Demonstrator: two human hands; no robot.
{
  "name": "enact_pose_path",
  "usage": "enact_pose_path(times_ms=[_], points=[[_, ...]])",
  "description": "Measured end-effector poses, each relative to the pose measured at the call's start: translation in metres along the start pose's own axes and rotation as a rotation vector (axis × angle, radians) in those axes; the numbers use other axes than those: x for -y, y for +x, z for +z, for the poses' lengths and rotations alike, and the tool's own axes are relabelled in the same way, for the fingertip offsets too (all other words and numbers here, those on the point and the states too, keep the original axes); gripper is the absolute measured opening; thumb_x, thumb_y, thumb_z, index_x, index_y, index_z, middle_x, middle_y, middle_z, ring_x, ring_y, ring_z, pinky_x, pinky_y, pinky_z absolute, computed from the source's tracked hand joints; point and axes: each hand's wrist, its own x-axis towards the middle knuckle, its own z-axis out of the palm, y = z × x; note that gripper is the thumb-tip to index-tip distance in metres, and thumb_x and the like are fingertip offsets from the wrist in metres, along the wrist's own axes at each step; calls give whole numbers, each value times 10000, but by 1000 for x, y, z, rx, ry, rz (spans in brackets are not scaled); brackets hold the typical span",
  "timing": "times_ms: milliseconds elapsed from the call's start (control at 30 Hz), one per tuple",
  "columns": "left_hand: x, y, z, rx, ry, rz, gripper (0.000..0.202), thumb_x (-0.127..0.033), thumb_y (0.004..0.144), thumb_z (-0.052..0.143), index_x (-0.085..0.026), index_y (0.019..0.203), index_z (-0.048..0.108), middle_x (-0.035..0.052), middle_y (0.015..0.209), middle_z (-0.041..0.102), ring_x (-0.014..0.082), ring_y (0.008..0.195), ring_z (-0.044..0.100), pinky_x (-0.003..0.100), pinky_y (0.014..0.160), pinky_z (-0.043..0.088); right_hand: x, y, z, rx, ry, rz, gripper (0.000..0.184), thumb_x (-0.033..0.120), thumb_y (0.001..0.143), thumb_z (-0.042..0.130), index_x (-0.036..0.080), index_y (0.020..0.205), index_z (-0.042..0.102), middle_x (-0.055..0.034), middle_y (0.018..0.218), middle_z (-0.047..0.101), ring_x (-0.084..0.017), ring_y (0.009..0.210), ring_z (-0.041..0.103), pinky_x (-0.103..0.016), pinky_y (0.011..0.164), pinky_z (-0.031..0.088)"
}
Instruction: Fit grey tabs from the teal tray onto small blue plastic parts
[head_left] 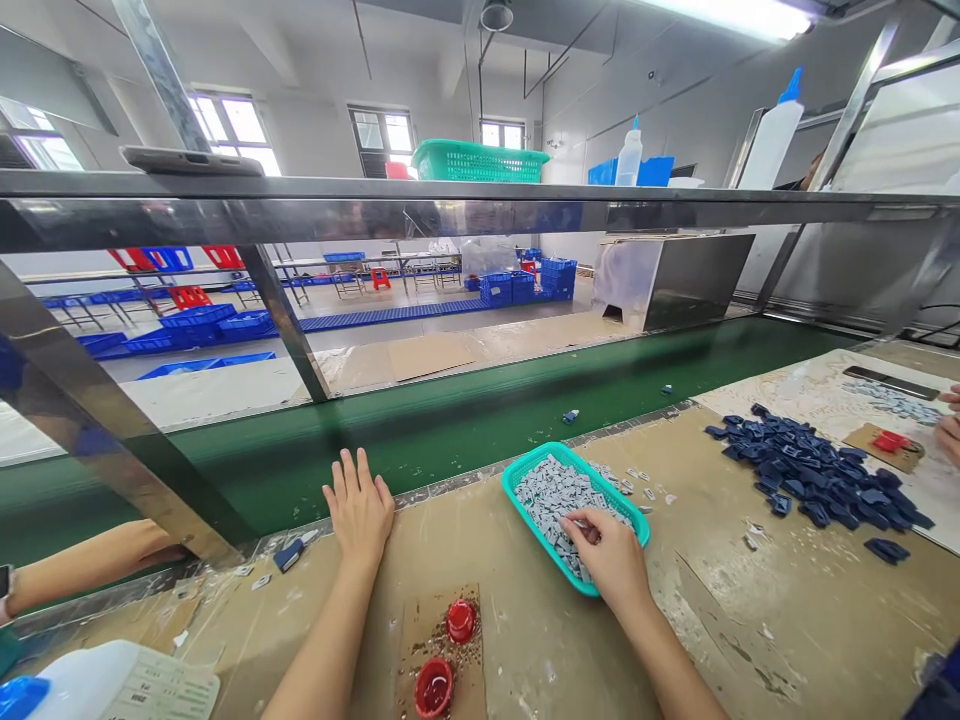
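Note:
My left hand (360, 510) lies palm down with its fingers apart at the edge where the cardboard-covered bench meets the green conveyor belt (457, 430). It holds nothing. My right hand (606, 555) reaches into a turquoise plastic basket (637, 525) of small grey plastic pieces (551, 490). Its thumb and fingers are pinched together among them; what lies between the fingertips is too small to make out. Between my forearms, two small red cups (433, 687) rest on a stained piece of cardboard (409, 630); the nearer one contains a dark red, glossy liquid.
A heap of dark blue plastic parts (817, 465) lies to the right, near another person's hand (951, 425). Another person's arm (90, 570) reaches in from the left. A white bottle (120, 685) stands front left. A metal shelf (337, 215) spans above the belt.

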Motion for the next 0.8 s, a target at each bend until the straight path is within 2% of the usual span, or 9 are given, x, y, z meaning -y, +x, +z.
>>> enact_pose_path(times_ms=[267,567,800], points=[[2,0,2,-10,-4,5,575,-229,914,297,-112,1461,162,133,1527,148,297,1388,152,521,1093,144,-3,1,3,-19,2,-15,288,465,814,527,231,817,695,-31,747,661,-184,646,578,-274,597,407],[1,0,3,-11,3,-6,581,-256,922,290,-105,1463,138,144,1521,164,304,1384,160,540,1090,142,-3,1,3,-17,-8,-20,268,450,812,522,240,816,689,-18,729,657,-176,637,576,-267,593,404],[2,-1,3,-7,17,-8,557,-236,923,272,-105,1456,177,135,1514,197,296,1381,177,530,1090,149,-3,1,3,-7,-21,-14,264,446,807,528,237,804,689,-21,707,649,-179,626,574,-267,582,396]])
